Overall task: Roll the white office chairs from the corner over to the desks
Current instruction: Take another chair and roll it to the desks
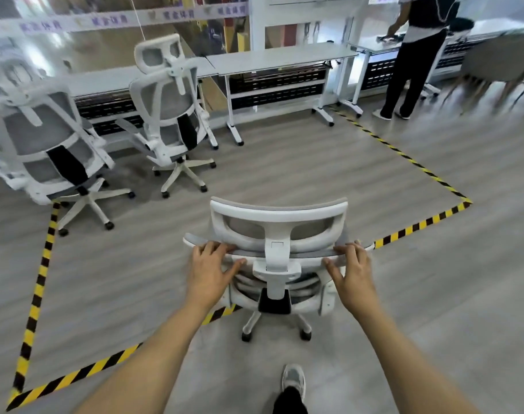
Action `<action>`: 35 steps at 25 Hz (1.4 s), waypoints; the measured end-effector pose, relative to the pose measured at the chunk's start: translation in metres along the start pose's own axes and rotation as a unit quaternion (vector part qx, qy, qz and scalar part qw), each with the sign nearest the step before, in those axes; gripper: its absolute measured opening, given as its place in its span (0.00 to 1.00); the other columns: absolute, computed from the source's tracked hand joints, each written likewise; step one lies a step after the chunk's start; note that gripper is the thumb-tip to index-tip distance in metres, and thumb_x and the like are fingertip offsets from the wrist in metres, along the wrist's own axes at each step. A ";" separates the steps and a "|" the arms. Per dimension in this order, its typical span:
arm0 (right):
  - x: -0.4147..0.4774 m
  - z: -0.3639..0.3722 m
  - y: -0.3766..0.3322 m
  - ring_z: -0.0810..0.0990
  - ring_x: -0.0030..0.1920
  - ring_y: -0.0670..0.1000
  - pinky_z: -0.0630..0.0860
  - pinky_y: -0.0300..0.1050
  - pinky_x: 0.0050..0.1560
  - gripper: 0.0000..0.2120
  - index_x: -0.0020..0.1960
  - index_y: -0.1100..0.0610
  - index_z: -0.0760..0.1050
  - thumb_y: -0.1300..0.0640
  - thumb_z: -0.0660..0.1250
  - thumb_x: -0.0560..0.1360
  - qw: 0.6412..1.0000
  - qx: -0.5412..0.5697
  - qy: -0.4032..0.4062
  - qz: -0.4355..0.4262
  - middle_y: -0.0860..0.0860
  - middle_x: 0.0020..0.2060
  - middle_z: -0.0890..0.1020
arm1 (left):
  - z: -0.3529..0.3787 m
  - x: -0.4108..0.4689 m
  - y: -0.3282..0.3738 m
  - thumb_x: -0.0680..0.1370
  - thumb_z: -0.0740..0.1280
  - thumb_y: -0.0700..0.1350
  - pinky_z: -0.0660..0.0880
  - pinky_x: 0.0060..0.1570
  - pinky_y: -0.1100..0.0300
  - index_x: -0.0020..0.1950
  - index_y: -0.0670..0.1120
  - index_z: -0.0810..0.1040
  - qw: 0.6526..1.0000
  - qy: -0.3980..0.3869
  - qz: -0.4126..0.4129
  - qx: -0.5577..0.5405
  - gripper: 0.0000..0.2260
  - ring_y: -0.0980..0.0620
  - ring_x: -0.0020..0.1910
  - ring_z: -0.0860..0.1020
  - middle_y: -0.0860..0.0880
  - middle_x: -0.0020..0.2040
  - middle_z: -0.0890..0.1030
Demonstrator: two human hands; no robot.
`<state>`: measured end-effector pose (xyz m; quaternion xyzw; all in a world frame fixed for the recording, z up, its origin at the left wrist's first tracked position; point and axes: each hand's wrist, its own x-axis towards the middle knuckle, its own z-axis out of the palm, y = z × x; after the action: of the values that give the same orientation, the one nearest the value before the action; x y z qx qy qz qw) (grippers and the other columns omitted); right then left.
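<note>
Between left hand (210,268) and right hand (352,271): chair (280,234) backrest, gripped.

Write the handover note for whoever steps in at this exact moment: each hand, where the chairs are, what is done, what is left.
Left hand: on the top edge of the near chair's backrest, fingers curled over it.
Right hand: same edge, other side of the headrest post.
Near chair: straddling the near side of the striped floor tape, facing the desks.
Two more white chairs already stand at the desks on the left.
A second person stands at the far right desk.
Left: push the near chair forward to the open desk ahead.
</note>
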<state>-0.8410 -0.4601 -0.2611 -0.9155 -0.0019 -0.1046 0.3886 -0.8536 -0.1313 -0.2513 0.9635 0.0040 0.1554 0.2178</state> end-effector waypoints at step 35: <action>1.339 0.234 0.072 0.48 0.81 0.55 0.48 0.56 0.80 0.36 0.81 0.48 0.51 0.48 0.65 0.78 0.935 -0.187 -0.266 -0.142 0.54 0.81 0.49 | 0.356 1.132 -0.020 0.79 0.67 0.47 0.65 0.70 0.50 0.72 0.53 0.72 0.981 0.025 -0.185 0.056 0.21 0.43 0.66 0.67 0.49 0.67 0.74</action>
<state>0.5190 -0.4483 -0.2123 -0.9561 -0.2154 0.0900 0.1769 0.3324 -0.1770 -0.2278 0.9528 0.1962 0.1356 0.1879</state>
